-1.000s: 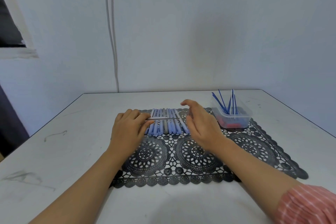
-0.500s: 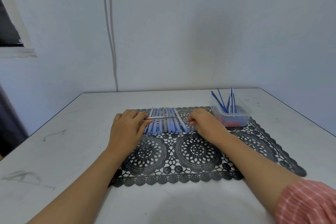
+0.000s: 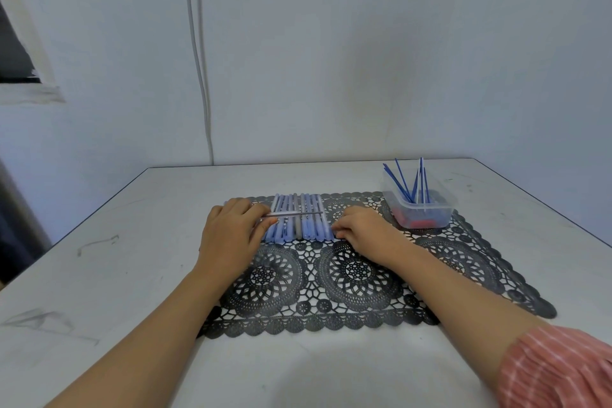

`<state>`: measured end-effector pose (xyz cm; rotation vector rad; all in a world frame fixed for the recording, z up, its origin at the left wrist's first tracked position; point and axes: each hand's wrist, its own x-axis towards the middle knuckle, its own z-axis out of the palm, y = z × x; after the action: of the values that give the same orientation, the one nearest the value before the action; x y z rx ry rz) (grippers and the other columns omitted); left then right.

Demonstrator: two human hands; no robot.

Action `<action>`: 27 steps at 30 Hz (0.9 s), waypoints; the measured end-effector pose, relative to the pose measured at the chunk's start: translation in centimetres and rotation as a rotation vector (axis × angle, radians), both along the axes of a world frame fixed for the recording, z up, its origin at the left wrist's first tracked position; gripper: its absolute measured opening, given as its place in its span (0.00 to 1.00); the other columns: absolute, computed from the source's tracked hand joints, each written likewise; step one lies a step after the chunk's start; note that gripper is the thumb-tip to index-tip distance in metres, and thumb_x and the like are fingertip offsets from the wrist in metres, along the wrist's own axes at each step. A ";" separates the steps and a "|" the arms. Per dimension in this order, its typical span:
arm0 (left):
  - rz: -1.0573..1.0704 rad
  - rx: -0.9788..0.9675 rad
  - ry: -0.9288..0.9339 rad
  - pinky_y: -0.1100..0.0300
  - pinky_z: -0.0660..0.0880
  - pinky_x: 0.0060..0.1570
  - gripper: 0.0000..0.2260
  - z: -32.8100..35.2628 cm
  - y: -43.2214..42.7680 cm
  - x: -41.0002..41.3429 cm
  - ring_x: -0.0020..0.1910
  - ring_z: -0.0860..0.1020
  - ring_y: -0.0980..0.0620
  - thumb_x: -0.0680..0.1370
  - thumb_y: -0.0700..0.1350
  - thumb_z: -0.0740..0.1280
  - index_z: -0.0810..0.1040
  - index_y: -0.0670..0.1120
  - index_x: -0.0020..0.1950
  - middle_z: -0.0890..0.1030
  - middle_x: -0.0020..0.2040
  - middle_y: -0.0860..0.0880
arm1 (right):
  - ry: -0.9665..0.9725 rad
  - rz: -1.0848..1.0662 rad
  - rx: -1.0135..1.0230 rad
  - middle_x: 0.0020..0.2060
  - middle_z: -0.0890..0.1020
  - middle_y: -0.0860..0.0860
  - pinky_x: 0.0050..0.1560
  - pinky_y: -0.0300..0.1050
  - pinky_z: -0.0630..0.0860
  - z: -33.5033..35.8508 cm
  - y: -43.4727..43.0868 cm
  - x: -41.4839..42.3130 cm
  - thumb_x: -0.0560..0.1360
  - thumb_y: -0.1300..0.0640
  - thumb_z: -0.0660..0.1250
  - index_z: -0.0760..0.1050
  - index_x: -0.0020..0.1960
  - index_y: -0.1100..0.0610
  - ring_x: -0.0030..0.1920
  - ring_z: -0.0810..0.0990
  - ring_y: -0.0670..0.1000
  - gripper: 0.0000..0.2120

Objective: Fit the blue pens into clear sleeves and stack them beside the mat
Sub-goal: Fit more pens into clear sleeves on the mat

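A row of several pale blue pens [image 3: 298, 222] lies side by side on the far left part of the black lace mat [image 3: 357, 275]. My left hand [image 3: 231, 235] is at the row's left end and pinches a thin clear sleeve [image 3: 298, 214], held crosswise just above the pens. My right hand [image 3: 364, 235] is low on the mat at the row's right end. Its fingers are curled, with the tips on the near end of the rightmost pen [image 3: 328, 230]. The hand hides the grip itself.
A clear plastic tub [image 3: 419, 209] stands on the mat's far right corner, with several thin dark blue refills sticking up and something red at the bottom. The white table [image 3: 116, 275] ends at a wall behind. A cable runs down the wall.
My right hand came down from a raised, open pose over the row and curled onto the row's right end. The left hand and its sleeve stayed in place.
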<state>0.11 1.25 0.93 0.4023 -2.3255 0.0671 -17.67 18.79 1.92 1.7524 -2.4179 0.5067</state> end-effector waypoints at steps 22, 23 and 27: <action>0.014 -0.014 -0.018 0.56 0.67 0.44 0.18 0.2 0.3 0.0 0.42 0.76 0.51 0.77 0.58 0.55 0.81 0.50 0.48 0.79 0.41 0.54 | 0.058 0.051 -0.531 0.48 0.80 0.54 0.49 0.42 0.76 2.1 0.3 2.9 0.72 0.68 0.63 0.79 0.56 0.60 0.48 0.78 0.51 0.15; 0.015 -0.016 -0.019 0.56 0.67 0.44 0.18 0.2 0.3 0.0 0.42 0.76 0.51 0.76 0.58 0.55 0.81 0.50 0.48 0.79 0.41 0.54 | 0.072 0.078 -0.527 0.49 0.80 0.54 0.51 0.42 0.75 2.1 0.2 3.4 0.72 0.67 0.63 0.79 0.57 0.60 0.49 0.78 0.51 0.15; 0.015 -0.021 -0.018 0.56 0.66 0.43 0.18 0.3 0.5 0.0 0.41 0.75 0.51 0.76 0.58 0.55 0.81 0.50 0.48 0.78 0.40 0.54 | 0.082 0.136 -0.414 0.58 0.78 0.56 0.60 0.40 0.69 1.4 -0.3 4.5 0.73 0.66 0.61 0.75 0.63 0.61 0.58 0.76 0.53 0.18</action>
<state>0.11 1.75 1.18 0.4104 -2.3377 0.1022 -13.16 18.50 3.31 1.7175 -1.9679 0.8603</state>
